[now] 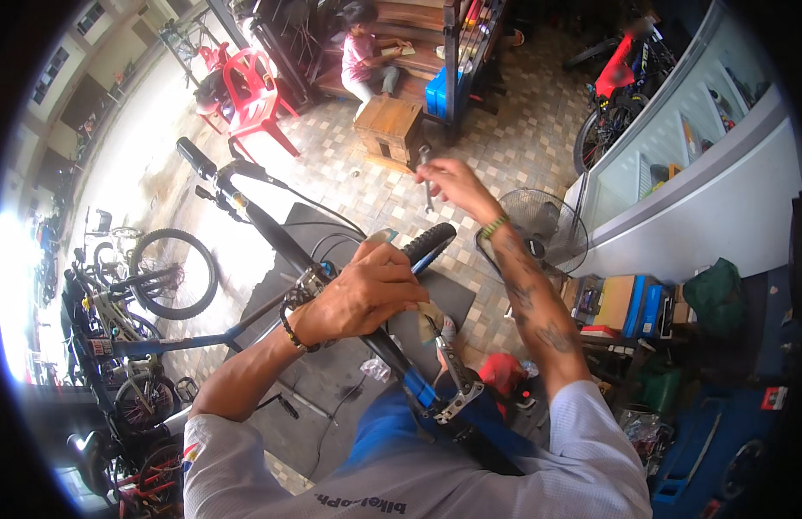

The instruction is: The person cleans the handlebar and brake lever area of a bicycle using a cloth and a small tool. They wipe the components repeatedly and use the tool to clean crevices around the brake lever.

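While fingers of right hand (pixel 457 188) pinch wrench (pixel 429 201) | left hand (pixel 366 290): fingers curled around handlebar (pixel 275 232)

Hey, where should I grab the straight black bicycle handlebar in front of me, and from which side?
Probably by the thick black cylindrical grip on the upper-left end of the straight black bicycle handlebar, wrapping round from the outer left: that end juts out clear of both hands, while your left hand covers the handlebar's middle.

The tiled floor (pixel 332 179) carries a red plastic chair (pixel 261 114), a wooden box (pixel 387 123) and a grey mat (pixel 457 298).
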Demonstrator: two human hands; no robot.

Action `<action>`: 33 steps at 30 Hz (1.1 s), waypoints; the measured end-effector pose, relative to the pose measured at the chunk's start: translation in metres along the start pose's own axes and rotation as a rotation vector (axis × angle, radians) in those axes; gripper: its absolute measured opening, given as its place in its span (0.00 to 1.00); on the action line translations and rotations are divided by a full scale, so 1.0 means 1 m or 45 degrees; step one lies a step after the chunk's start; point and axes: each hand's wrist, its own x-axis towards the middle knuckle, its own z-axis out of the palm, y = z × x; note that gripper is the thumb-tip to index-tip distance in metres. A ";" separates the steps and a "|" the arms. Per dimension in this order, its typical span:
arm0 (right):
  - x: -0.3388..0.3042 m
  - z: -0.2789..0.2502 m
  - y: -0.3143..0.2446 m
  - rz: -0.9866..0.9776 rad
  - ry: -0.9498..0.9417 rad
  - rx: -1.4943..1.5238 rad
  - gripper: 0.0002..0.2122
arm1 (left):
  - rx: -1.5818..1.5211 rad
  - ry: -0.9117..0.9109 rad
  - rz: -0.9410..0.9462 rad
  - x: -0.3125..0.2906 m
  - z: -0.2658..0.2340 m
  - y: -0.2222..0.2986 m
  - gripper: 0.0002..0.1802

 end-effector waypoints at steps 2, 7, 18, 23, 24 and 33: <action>0.033 0.003 0.037 0.093 -0.012 0.047 0.16 | 0.008 -0.012 0.009 0.004 0.001 0.001 0.12; 0.041 0.012 0.050 0.029 0.117 0.102 0.17 | -0.009 -0.007 -0.010 0.004 -0.003 0.002 0.13; -0.226 0.032 -0.002 0.124 0.580 1.018 0.16 | 0.007 0.015 -0.031 0.003 -0.002 0.004 0.13; -0.278 0.061 0.015 0.244 0.245 1.962 0.15 | 0.062 0.014 0.021 0.002 -0.001 0.000 0.14; -0.276 0.066 0.017 0.250 0.193 2.021 0.16 | 0.062 0.010 0.010 0.006 -0.004 0.000 0.14; -0.275 0.100 0.020 0.314 0.014 2.076 0.16 | 0.043 -0.001 -0.022 0.001 -0.001 0.004 0.16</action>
